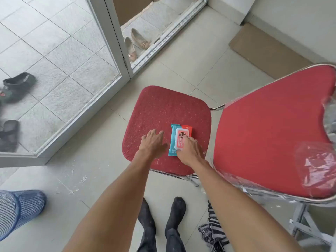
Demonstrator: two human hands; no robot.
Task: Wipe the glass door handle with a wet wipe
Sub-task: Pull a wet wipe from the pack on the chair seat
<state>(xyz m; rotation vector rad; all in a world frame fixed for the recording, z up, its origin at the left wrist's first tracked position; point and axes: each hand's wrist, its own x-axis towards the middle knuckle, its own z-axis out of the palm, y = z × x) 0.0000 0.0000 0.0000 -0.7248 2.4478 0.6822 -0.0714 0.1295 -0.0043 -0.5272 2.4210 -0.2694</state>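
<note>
A blue and orange wet wipe pack with a white lid lies on the seat of a red chair. My right hand rests on the near end of the pack, fingers on its lid. My left hand hovers over the seat just left of the pack, fingers spread and holding nothing. The glass door stands to the left in its white frame. Its handle is not in view.
The chair's red backrest with plastic wrap rises at right. Beige shoes lie by the door track, dark sandals beyond the glass. A blue mesh basket sits lower left, a striped cloth by my socked feet.
</note>
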